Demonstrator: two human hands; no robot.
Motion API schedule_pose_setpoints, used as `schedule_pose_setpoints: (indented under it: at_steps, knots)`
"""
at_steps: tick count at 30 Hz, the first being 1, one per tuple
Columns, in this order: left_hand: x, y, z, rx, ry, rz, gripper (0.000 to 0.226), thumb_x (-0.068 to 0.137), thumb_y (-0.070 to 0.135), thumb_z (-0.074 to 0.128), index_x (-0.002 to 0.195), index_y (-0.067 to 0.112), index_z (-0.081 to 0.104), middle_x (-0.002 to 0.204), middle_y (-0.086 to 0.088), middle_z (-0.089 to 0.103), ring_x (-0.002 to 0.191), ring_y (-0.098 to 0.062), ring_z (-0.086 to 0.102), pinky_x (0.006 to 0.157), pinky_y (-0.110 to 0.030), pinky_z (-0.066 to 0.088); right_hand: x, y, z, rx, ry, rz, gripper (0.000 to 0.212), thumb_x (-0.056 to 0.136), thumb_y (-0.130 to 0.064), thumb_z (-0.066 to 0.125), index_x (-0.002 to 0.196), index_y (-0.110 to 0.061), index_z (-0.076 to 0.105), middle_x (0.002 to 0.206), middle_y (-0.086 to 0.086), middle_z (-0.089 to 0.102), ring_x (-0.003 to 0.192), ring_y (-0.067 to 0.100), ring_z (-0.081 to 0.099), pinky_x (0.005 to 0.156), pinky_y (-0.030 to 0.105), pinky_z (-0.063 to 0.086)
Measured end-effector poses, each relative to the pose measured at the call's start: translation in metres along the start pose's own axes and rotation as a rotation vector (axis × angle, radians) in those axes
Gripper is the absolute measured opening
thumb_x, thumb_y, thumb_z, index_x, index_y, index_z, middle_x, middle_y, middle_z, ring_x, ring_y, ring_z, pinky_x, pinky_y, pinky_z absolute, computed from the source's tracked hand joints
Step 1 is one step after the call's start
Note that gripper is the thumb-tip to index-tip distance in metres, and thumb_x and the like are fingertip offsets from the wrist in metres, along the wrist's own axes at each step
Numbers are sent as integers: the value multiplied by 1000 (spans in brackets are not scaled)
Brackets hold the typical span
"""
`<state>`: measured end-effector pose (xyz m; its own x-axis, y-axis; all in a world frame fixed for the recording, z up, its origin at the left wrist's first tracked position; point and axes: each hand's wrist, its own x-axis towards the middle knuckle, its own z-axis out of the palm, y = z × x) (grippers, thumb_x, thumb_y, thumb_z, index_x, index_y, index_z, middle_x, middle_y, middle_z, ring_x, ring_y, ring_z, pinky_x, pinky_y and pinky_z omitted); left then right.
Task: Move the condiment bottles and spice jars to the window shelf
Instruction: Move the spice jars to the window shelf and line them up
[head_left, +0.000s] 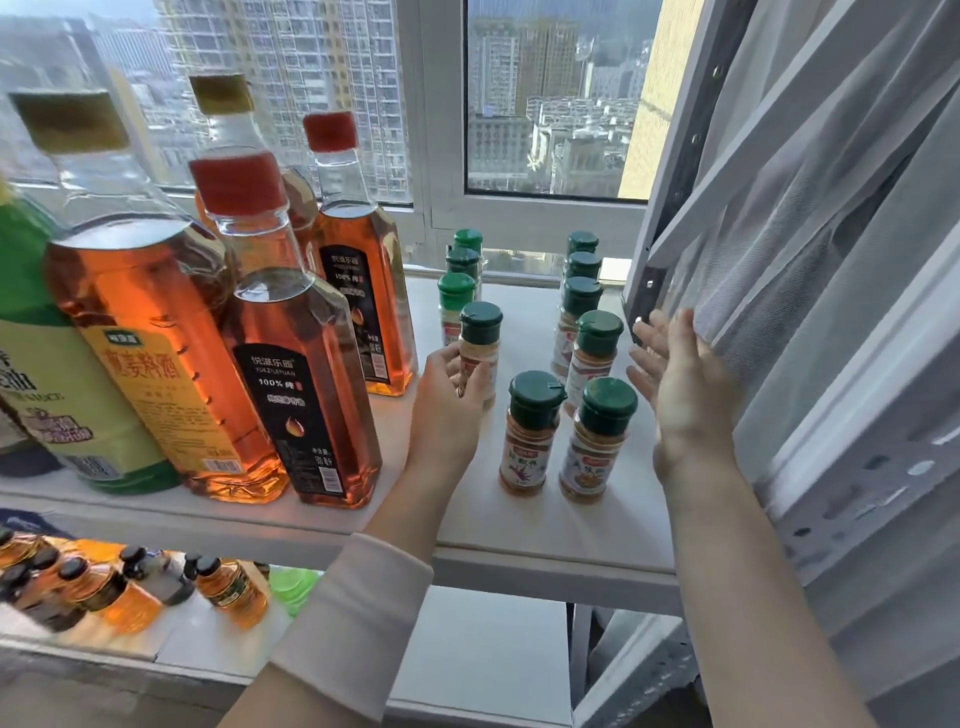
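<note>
Left hand (447, 410) curled round the body of a green-capped spice jar (480, 348), just right of the red-capped bottle (296, 384) at the front of the window shelf (545, 525); jar's base hidden, contact with the board not determinable. Right hand (685, 395) well right of that bottle, fingers straight and holding nothing, beside the sheer curtain (831, 260). 9 more jars upright in 2 loose rows right of the bottle. Probably light, rigid and smooth-sided, so easy to tip or knock into neighbours; best taken round the labelled middle, below the flip cap, never by the cap alone. Taller amber-filled bottles (140, 332) left of the bottle, likely far heavier and breakable
</note>
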<state>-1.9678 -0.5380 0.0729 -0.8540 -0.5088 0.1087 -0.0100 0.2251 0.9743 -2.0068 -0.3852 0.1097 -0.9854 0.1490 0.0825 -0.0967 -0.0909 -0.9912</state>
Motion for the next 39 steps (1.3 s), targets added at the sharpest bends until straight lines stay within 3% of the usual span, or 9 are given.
schedule_pose_setpoints:
  at_steps: [5,10,19,23,25,27,31,35,39]
  knots:
    - [7,4,0,117,-73,14,38,90,26,56,125,14,46,131,-3,53,105,-11,51,88,-28,43,2,4,1,-25,9,18,45,99,-38,31,131,-11,47,129,5,56,114,18,55,98,32,44]
    - [10,10,4,179,-170,38,33,90,15,54,122,15,46,131,-1,51,100,-7,47,79,-19,41,2,7,1,-11,2,61,47,99,-38,30,132,-10,46,130,5,55,115,17,53,93,29,44]
    - [10,9,9,156,-235,44,27,90,15,55,114,19,45,117,3,53,99,-9,50,82,-20,42,2,7,0,10,21,98,46,100,-37,30,131,-8,48,127,6,57,114,19,55,90,29,43]
    - [6,6,6,-16,182,179,38,89,33,53,120,10,47,112,6,52,96,-5,52,78,-5,40,2,0,1,3,51,82,44,99,-38,31,128,-11,51,125,4,58,114,19,55,98,34,43]
    - [9,5,7,-63,319,164,42,92,33,49,128,10,43,124,2,50,108,-7,51,90,-13,40,7,-12,2,-16,71,50,44,98,-40,33,127,-12,53,126,3,58,116,18,54,103,35,41]
    - [17,0,10,-12,298,108,47,94,30,46,136,11,34,140,-3,40,127,-15,40,107,-31,34,13,-28,6,-77,77,-15,46,97,-42,34,126,-12,53,127,4,57,117,18,52,105,38,39]
    - [41,-2,14,15,232,-12,56,96,26,43,145,9,21,152,-9,25,140,-21,25,115,-42,23,19,-57,17,-257,10,-126,48,98,-40,32,123,-5,53,121,17,59,104,27,56,96,42,41]
    - [51,2,15,-58,187,-27,48,96,25,43,140,9,32,137,-6,46,121,-15,45,107,-42,37,24,-74,28,-378,-69,-90,56,99,-40,30,120,8,50,114,23,59,101,35,55,92,45,43]
    - [46,11,20,-70,128,-6,43,97,28,43,135,9,39,126,-4,52,102,-9,46,92,-28,41,31,-82,33,-441,-93,-59,54,99,-41,29,104,5,57,91,12,53,81,23,47,83,38,42]
